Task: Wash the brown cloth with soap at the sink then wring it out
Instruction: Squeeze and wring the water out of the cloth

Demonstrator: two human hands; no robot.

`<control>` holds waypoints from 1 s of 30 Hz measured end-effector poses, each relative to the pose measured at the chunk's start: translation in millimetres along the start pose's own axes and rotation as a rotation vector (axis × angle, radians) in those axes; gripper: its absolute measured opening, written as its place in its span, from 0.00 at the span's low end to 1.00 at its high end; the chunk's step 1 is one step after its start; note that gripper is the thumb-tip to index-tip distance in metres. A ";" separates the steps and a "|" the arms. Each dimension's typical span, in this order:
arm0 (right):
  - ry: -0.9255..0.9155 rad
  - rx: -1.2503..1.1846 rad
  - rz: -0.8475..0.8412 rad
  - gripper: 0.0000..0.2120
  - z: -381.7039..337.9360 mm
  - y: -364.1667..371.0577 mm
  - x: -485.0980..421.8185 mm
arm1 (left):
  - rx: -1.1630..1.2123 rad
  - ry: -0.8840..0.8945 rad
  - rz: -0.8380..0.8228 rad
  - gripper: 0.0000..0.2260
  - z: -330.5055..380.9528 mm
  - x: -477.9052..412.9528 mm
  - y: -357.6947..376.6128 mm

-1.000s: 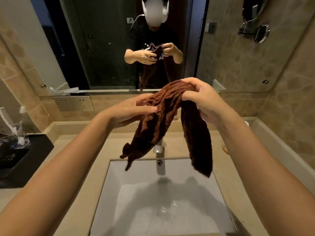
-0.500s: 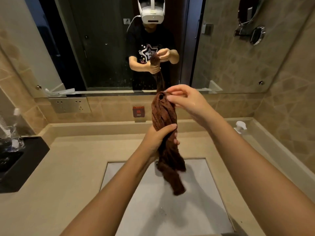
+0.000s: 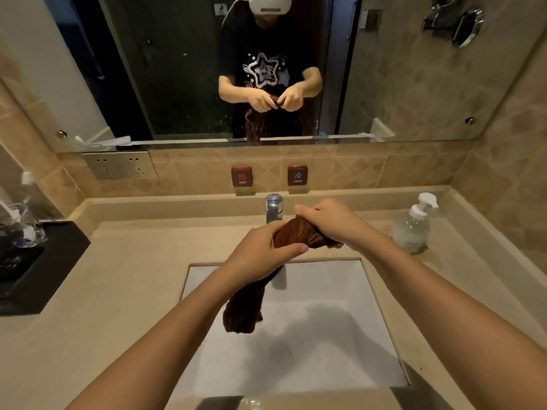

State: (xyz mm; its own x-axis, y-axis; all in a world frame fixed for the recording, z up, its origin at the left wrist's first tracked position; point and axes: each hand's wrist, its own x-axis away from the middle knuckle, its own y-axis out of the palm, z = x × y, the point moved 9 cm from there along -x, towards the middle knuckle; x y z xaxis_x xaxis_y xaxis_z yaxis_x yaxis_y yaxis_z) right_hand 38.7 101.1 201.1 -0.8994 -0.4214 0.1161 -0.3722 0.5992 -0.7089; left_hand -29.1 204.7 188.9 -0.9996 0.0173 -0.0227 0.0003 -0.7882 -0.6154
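Observation:
The brown cloth (image 3: 299, 234) is bunched into a thick roll and held level over the back edge of the white square sink (image 3: 340, 291). My left hand (image 3: 260, 253) grips its left part, and a loose tail hangs from that fist down into the basin. My right hand (image 3: 328, 220) grips the roll's right end, close beside the left hand. The chrome tap (image 3: 273, 207) stands just behind both hands; no water stream shows. A clear soap pump bottle (image 3: 414, 229) stands on the counter to the right, apart from my hands.
A black tray (image 3: 44, 267) with glasses sits on the counter at the left. HOT (image 3: 242, 176) and COLD (image 3: 297, 175) labels are on the tiled wall behind the tap. A wide mirror (image 3: 177, 84) above shows a person's reflection.
The cloth went from draped open between raised hands, to hanging upright as a rope, to a level roll lower over the sink. My left hand has moved up beside my right.

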 end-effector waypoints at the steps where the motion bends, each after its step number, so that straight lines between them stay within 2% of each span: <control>1: 0.037 -0.036 -0.063 0.24 2.5 4.6 1.4 | -0.033 0.031 0.019 0.09 0.6 2.4 2.3; 3: -0.009 -0.197 -0.144 0.20 0.1 5.6 6.1 | 0.128 -0.023 0.002 0.09 -8.7 4.8 3.2; 5: -0.180 -0.329 -0.155 0.18 -5.8 2.4 14.5 | 0.499 -0.209 -0.061 0.11 -27.6 4.4 3.8; 8: -0.595 -0.091 0.075 0.24 -20.9 -4.7 31.9 | 1.128 -0.479 -0.355 0.11 -37.9 7.5 28.9; 9: -0.695 -0.074 0.123 0.25 -26.3 0.7 35.4 | 1.273 -0.501 -0.510 0.13 -29.7 10.0 40.2; 11: -0.736 -0.205 0.161 0.27 -29.6 8.0 29.2 | 1.472 -0.427 -0.814 0.14 -4.1 17.0 56.9; 12: -0.730 -0.278 0.200 0.27 -32.5 7.6 25.9 | 1.533 -0.387 -0.901 0.14 4.8 20.5 61.0; 14: -0.728 -0.281 0.338 0.27 -36.1 2.0 25.1 | 1.582 -0.363 -0.960 0.16 10.0 24.6 63.6; 16: -0.745 -0.084 0.439 0.28 -35.8 -2.1 26.4 | 1.534 -0.397 -0.916 0.18 4.0 26.7 66.2; 18: -0.742 0.131 0.428 0.27 -28.7 4.0 22.1 | 1.295 -0.446 -0.708 0.17 -13.0 27.3 67.3; 20: -0.706 0.286 0.317 0.25 -19.8 14.8 13.4 | 0.995 -0.437 -0.509 0.13 -25.9 25.9 62.5; 22: -0.639 0.364 0.146 0.19 -13.3 27.9 6.7 | 0.715 -0.375 -0.388 0.13 -30.0 20.9 55.6; 24: -0.528 0.276 -0.009 0.13 -10.6 35.4 3.3 | 0.448 -0.281 -0.309 0.15 -33.0 13.4 48.5; 25: -0.465 0.234 -0.018 0.13 -8.0 36.7 1.1 | 0.346 -0.231 -0.289 0.15 -33.3 10.9 46.6; 28: -0.270 0.153 -0.075 0.22 11.5 41.5 -3.6 | 0.179 -0.091 -0.247 0.13 -31.3 6.2 47.6; 30: -0.130 0.038 -0.079 0.24 24.1 42.2 -4.2 | 0.111 -0.025 -0.193 0.12 -32.4 2.9 49.0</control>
State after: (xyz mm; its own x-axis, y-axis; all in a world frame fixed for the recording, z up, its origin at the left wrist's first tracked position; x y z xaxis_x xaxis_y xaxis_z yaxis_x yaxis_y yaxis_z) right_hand 32.3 111.8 153.9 -0.8297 -0.5520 0.0833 -0.4294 0.5357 -0.7270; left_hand -31.0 186.0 133.2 -0.9812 0.1599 0.1077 -0.1926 -0.8350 -0.5155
